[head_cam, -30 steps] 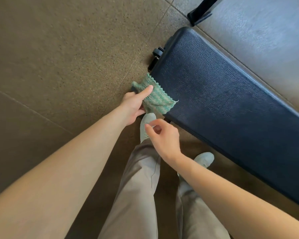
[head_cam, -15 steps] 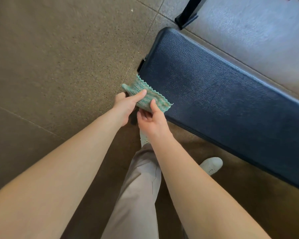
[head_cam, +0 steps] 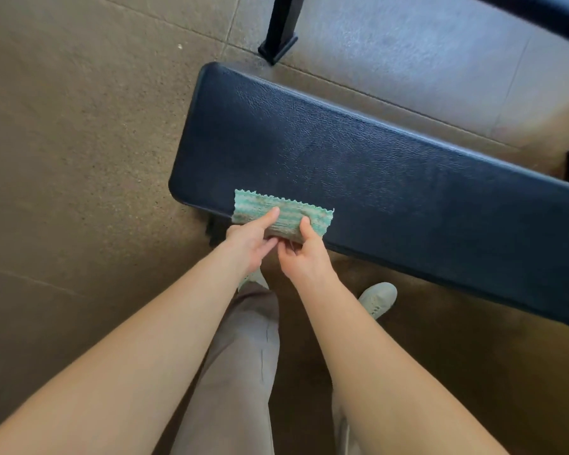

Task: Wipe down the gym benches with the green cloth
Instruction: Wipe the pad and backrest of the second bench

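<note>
Left of the bench (head_cam: 342, 152), the speckled floor (head_cam: 79, 126) looks matte and rubbery. At the bench's near edge the left hand (head_cam: 250, 244) pinches the green cloth (head_cam: 260, 205), one digit laid on top. The right hand (head_cam: 304, 257) pinches it just beside, its lower fingers probably curled beneath, though hidden. The cloth is a folded, zigzag-edged strip draped over that edge. It should be light and limp, best held by its near fold. The bench pad is dark, pebbled and round-cornered.

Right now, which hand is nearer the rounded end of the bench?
Left. The left hand pinches the green cloth at the side closest to the end of the bench. The right hand pinches the cloth's other side, farther along the pad.
</note>
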